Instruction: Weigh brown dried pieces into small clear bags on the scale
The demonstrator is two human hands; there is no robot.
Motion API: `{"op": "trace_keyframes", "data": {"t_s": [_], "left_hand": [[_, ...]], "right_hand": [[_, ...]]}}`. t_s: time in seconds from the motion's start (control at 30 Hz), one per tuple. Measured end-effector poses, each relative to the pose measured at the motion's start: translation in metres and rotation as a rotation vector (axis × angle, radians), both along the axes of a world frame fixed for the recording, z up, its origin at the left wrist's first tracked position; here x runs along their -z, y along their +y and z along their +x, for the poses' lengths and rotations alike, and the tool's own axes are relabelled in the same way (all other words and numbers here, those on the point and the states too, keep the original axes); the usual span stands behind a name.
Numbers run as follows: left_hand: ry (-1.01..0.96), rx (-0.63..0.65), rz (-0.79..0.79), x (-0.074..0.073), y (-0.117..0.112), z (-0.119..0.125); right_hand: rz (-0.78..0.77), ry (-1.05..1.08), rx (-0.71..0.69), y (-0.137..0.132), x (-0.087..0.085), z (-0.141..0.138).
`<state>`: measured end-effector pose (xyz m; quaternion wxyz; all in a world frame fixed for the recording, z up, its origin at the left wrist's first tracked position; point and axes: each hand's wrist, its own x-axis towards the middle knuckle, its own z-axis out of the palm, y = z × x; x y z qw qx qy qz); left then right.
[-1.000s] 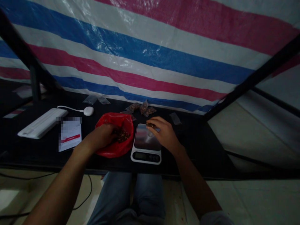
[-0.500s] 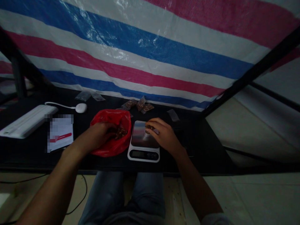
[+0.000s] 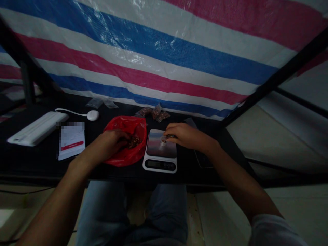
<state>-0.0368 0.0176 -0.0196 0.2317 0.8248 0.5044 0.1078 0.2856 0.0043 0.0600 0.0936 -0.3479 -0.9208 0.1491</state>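
Observation:
My left hand [image 3: 112, 140] reaches over the rim into an open red plastic bag [image 3: 125, 160]. Its curled fingers rest at a heap of small brown, brass-coloured pieces [image 3: 135, 141], and their tips are hidden. To the right of the bag stands a white kitchen scale [image 3: 160, 165] with a shiny metal plate. A small whitish, round-mouthed container [image 3: 163, 140] sits on that plate. My right hand [image 3: 180, 134] is closed above the plate, fingers pinched around a few small brown pieces [image 3: 169, 136] beside the container's mouth.
Small clear bags with brown contents [image 3: 156, 112] lie behind the scale. Other clear bags [image 3: 102, 101] are further left. A white oblong device [image 3: 38, 129], a white round puck on a cable [image 3: 92, 115] and a paper with a red mark [image 3: 73, 140] lie leftward. Striped sheeting [image 3: 153, 61] hangs behind.
My right forearm has swung outward, and the fingers point more leftward over the scale. The container's mouth shows more clearly. My left hand stays in the red bag; the view has shifted slightly.

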Motion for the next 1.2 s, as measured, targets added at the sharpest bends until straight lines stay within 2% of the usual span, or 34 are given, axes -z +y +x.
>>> {"op": "trace_keyframes", "data": {"t_s": [0.17,0.37,0.57,0.7,0.83,1.0,1.1,1.2], "left_hand": [[-0.025,-0.007,0.012,-0.002,-0.003,0.002],[-0.029,-0.020,0.048,-0.016,-0.011,0.003],[-0.180,-0.028,0.079,-0.028,-0.016,0.010],[-0.271,0.016,0.050,-0.035,-0.018,0.023],[-0.324,0.040,0.044,-0.037,-0.017,0.035],[-0.369,0.124,0.095,-0.045,-0.014,0.054],[-0.412,0.207,0.136,-0.053,-0.010,0.076],[-0.395,0.314,0.150,-0.057,-0.005,0.103]], "right_hand": [[-0.062,-0.010,-0.022,0.011,-0.002,-0.005],[-0.010,-0.066,-0.037,0.012,-0.005,-0.008],[-0.045,0.066,0.005,0.008,0.001,-0.006],[-0.110,0.104,0.039,0.007,0.009,-0.003],[-0.126,0.137,0.057,0.005,0.010,-0.002],[-0.033,0.259,0.104,0.003,0.011,0.005],[0.009,0.326,0.220,0.000,0.022,0.017],[-0.037,0.363,0.306,-0.007,0.041,0.032]]}}
